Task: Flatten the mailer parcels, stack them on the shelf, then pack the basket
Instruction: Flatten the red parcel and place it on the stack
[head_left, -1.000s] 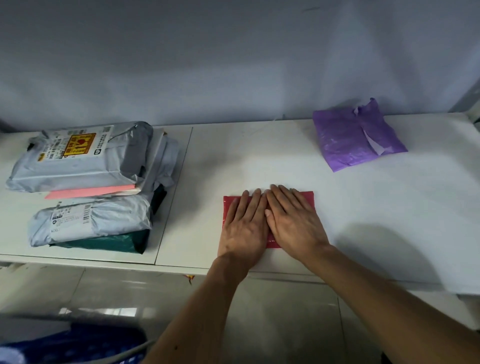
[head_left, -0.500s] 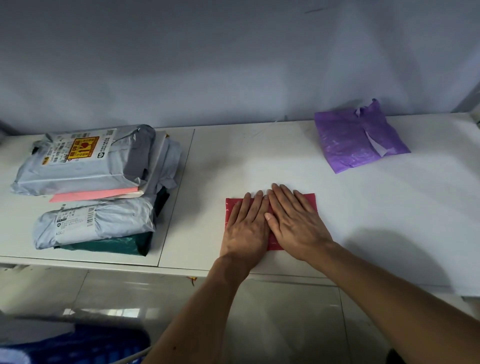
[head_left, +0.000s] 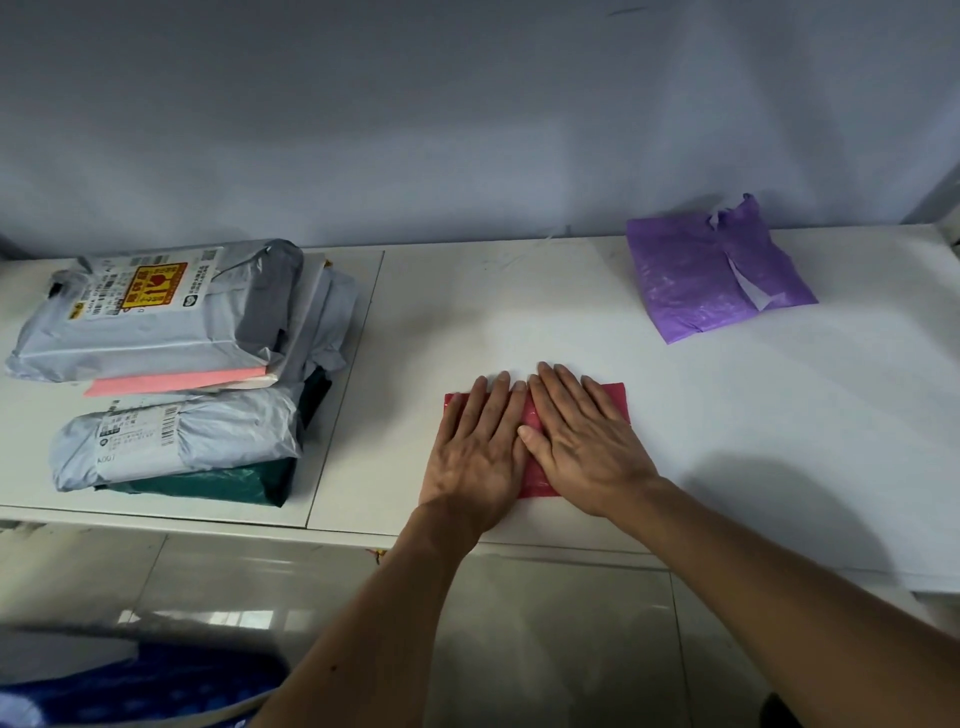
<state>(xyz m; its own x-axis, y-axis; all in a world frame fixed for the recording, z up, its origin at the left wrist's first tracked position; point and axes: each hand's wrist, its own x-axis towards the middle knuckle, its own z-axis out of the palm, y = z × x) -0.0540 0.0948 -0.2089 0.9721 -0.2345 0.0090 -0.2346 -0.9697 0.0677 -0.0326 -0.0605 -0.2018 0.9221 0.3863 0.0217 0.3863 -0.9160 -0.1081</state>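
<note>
Pressing just there on the white shelf (head_left: 519, 312), with all that room: why?

Me: It gives me bare space near the front edge, between the stack of parcels (head_left: 171, 364) on my left and the purple mailer (head_left: 706, 270), well apart at the back right. I take the stack to be the finished pile. It has grey bags (head_left: 156, 322), a pink envelope (head_left: 176, 383) and a dark green mailer (head_left: 208, 483) at the bottom, all lying flat so they carry one another. The purple one looks puffy, with a torn flap, so I judge it is waiting its turn.

And under your palms?

Me: The red mailer (head_left: 537, 478), flat on the shelf. My left hand (head_left: 475, 457) and right hand (head_left: 582, 447) lie close together on top of it. The fingers (head_left: 566, 384) are straight and a little spread. They grip nothing and only bear down. I judge this drives the air out evenly, so the mailer will stack level.

What can't you make out?

Me: The shelf runs out of view on the right. Below it, at the bottom left, is a blurred blue shape (head_left: 130, 691). It may be the basket, but I cannot tell. My hands cover most of the red mailer, so any crease or label on it is hidden. The print on the grey bags' labels is too small to read.
</note>
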